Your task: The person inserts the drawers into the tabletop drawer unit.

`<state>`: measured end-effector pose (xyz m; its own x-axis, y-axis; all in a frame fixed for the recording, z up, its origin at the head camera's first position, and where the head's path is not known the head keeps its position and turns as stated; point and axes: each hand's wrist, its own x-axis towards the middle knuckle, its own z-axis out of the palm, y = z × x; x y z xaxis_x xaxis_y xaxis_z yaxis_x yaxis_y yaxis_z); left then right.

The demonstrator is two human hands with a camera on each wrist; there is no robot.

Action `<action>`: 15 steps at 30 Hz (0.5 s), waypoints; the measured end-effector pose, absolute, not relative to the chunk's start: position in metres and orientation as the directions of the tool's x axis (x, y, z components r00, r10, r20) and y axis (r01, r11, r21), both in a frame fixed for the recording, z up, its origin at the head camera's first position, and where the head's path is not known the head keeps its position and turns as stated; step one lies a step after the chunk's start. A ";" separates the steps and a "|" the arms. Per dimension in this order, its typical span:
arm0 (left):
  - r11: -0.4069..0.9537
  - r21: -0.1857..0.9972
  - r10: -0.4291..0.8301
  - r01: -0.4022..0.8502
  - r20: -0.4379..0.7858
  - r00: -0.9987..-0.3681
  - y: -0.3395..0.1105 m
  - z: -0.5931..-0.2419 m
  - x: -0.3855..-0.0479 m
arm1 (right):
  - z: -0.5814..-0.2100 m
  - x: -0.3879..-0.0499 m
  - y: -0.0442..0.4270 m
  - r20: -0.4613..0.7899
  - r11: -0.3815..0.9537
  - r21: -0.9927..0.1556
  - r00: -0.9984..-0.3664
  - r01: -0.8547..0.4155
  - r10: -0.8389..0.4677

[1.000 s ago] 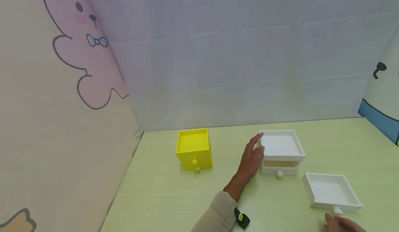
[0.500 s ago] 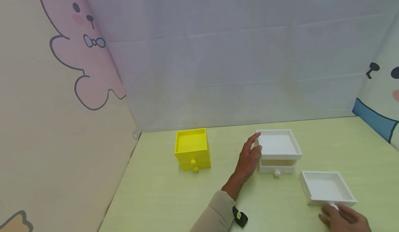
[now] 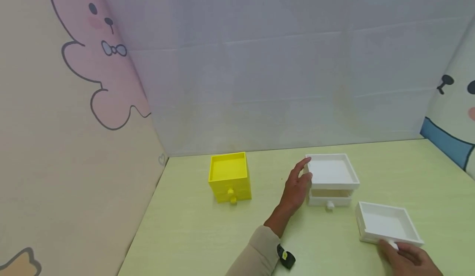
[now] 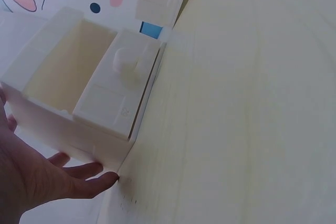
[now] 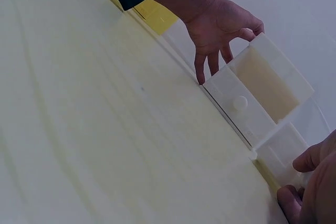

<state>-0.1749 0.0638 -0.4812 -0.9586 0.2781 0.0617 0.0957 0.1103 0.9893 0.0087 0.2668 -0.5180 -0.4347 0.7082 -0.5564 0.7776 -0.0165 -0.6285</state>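
Note:
My left hand (image 3: 297,188) rests against the left side of a small white drawer cabinet (image 3: 331,173), its fingers spread along that wall in the left wrist view. The cabinet's upper slot (image 4: 73,61) gapes; the lower drawer (image 4: 119,82), with a round knob, sits inside. A loose white drawer (image 3: 387,221) lies to the right and nearer me, its shallow tray facing up. My right hand (image 3: 408,259) pinches that drawer's front knob (image 3: 392,245) between thumb and fingers. Whether the loose drawer touches the table cannot be told.
A yellow drawer cabinet (image 3: 230,177) with two knobs stands left of the white one. The pale green table (image 3: 193,230) ends at a white curtain (image 3: 259,82) behind and a printed wall (image 3: 74,164) on the left.
My right hand has come in from the lower edge and taken hold of the drawer's knob. The loose drawer has turned slightly. My left hand stays at the white cabinet.

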 end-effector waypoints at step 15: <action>0.110 0.990 0.279 0.093 0.059 -0.959 0.063 -0.482 -0.174 | -0.517 0.010 0.257 -0.497 -0.072 -0.694 -0.404 0.716 0.768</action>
<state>-0.1743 0.0631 -0.4816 -0.9585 0.2790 0.0585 0.0925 0.1102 0.9896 0.0095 0.2572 -0.5168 -0.4041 0.7680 -0.4969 0.7162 -0.0723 -0.6941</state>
